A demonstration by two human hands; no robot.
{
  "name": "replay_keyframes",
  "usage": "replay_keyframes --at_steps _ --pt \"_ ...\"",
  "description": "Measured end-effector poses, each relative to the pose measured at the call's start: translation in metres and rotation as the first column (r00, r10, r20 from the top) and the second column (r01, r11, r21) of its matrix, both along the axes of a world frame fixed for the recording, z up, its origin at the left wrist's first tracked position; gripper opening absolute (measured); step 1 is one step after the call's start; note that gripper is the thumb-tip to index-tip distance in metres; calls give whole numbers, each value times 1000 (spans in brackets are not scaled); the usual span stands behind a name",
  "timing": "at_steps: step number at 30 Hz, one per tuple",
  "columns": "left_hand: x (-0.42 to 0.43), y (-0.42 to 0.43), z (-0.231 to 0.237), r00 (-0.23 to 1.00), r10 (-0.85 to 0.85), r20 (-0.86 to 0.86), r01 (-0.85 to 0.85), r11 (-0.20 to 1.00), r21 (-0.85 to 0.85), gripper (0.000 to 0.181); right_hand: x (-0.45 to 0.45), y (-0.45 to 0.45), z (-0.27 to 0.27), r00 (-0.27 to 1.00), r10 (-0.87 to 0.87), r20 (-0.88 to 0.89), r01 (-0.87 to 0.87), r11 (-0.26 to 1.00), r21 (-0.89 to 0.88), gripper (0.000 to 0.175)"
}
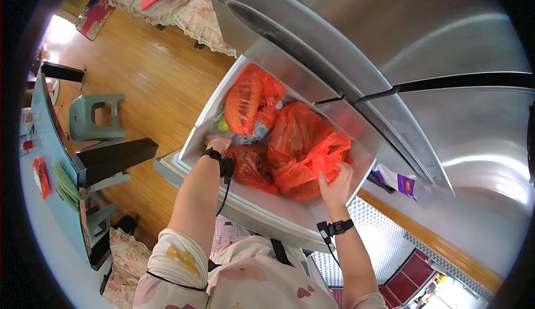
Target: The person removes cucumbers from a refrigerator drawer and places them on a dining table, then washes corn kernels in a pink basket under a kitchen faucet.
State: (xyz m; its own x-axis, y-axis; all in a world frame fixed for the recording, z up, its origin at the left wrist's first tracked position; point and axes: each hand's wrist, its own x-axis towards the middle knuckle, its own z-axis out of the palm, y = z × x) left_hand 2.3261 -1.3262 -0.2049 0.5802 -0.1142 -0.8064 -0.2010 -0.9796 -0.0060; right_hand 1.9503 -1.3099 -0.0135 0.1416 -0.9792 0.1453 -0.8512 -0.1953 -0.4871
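Observation:
A refrigerator drawer (195, 150) is pulled out before me, holding several red plastic bags. My left hand (218, 141) reaches down inside its left wall; the fingertips are hidden, so whether they grip anything is unclear. Beside it lie a small red bag (250, 167) and a yellow-green fruit or vegetable (223, 124). Farther back, an oblong item shows through another red bag (243, 100), next to a printed white package (253, 135). On the right, my right hand (339, 181) has thumb and fingers around the gathered edge of the large red bag (296, 142).
Stainless steel refrigerator doors (451, 29) rise above the drawer. At left stand a green plastic stool (96, 116) and a blue-topped table (56, 137) bearing long green vegetables (66, 185) and a red package (42, 177). A purple-and-white package (395, 179) lies right of the drawer.

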Motion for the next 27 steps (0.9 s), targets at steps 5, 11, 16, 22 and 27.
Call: replay_keyframes --at_steps 5,11,16,22,27 --pt "-27 -16 35 978 -80 193 74 997 35 68 32 14 -6 911 391 -130 -390 920 31 47" --pt "1 -12 59 959 -32 -282 11 997 -76 67 133 -13 -30 783 613 108 -601 700 386 86" --pt "5 -26 102 945 -116 -306 105 993 -53 58 173 -14 -57 766 642 18 -499 578 645 95" --pt "17 -20 127 889 -365 -277 214 865 -454 52 153 -15 -71 767 626 141 -597 615 514 49" --pt "24 2 154 882 -249 -401 -107 722 -684 47 110 -23 -37 792 423 441 -571 769 287 44"
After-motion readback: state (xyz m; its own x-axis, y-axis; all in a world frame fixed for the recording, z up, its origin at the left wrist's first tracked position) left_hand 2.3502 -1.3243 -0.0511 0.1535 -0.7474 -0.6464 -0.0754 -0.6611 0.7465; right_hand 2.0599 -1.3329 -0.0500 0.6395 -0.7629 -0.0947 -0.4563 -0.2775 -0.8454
